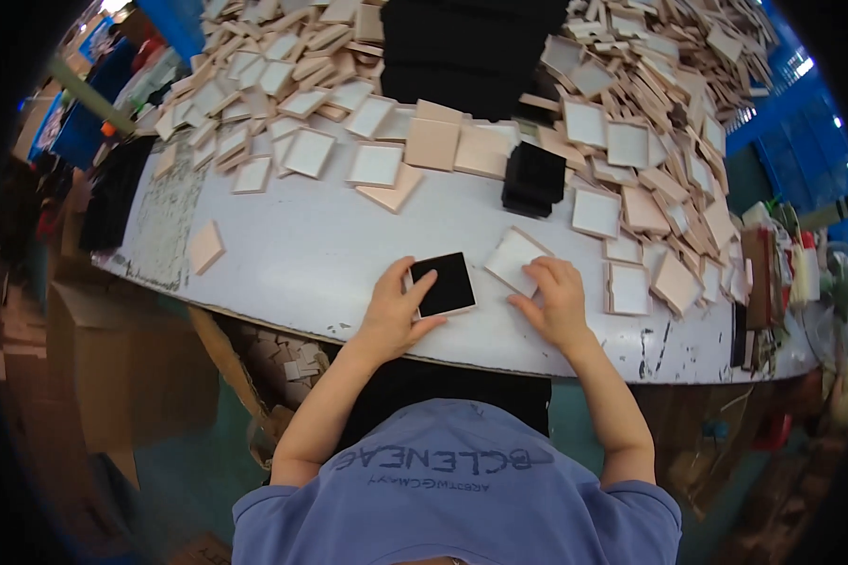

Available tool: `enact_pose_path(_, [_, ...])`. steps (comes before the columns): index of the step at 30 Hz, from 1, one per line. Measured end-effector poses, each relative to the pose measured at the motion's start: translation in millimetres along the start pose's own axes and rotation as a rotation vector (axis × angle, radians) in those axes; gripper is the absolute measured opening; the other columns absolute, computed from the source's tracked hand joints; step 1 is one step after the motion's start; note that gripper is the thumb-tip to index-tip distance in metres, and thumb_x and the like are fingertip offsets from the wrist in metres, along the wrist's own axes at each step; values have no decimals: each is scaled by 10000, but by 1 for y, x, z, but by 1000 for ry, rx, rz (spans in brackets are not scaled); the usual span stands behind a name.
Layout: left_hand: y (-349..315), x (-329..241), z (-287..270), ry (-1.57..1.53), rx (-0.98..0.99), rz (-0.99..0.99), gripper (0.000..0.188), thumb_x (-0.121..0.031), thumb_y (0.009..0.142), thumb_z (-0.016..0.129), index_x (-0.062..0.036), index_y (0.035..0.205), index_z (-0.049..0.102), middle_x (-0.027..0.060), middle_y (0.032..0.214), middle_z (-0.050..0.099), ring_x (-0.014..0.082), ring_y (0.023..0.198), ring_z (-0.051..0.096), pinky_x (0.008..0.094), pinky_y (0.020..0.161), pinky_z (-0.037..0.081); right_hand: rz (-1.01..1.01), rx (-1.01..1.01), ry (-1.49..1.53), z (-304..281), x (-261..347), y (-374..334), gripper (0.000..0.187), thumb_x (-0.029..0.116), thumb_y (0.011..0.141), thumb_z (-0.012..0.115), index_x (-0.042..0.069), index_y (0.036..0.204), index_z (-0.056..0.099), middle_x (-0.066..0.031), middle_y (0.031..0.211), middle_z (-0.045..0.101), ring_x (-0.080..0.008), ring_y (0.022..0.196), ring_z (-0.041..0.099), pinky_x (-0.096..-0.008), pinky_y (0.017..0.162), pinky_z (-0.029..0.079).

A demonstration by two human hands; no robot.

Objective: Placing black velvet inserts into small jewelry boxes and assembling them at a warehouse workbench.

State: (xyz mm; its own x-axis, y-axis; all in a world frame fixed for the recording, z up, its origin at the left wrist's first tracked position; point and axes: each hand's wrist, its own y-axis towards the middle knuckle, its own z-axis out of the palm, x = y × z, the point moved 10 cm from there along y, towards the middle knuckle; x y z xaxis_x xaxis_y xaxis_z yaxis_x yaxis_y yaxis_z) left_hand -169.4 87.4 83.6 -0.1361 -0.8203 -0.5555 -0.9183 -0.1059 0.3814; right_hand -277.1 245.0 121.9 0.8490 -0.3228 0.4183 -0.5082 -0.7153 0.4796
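Note:
My left hand grips a shallow pale-pink box half by its left side. A black square pad fills that box half, and one of my fingers lies on the pad. To the right, my right hand has its fingers closed at the edge of another shallow box half, white inside, which sits tilted on the table. Beyond it stands a small stack of black square pads.
Loose pink-and-white box halves pile up at the far left and along the right of the white table. A tall black stack rises at the back. A cardboard box stands below the left edge; blue crates are at right.

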Motion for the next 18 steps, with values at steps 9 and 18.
enact_pose_path(9, [-4,-4,5,-160,-59,-11,529,-216,654,776,-14,1079,535,244,1256,350,385,1071,461,396,883,425,205,-23,355,-6,-20,6,174,136,795,637,23,881,537,-110,923,591,-263,857,573,-367,739,463])
enact_pose_path(18, [-4,-3,-1,-220,-91,44,880,-187,626,790,-31,1295,240,268,1324,260,420,1190,359,430,973,362,874,286,1014,106,-37,-22,295,249,845,593,4,1005,552,-120,1073,548,-183,858,565,-273,695,499])
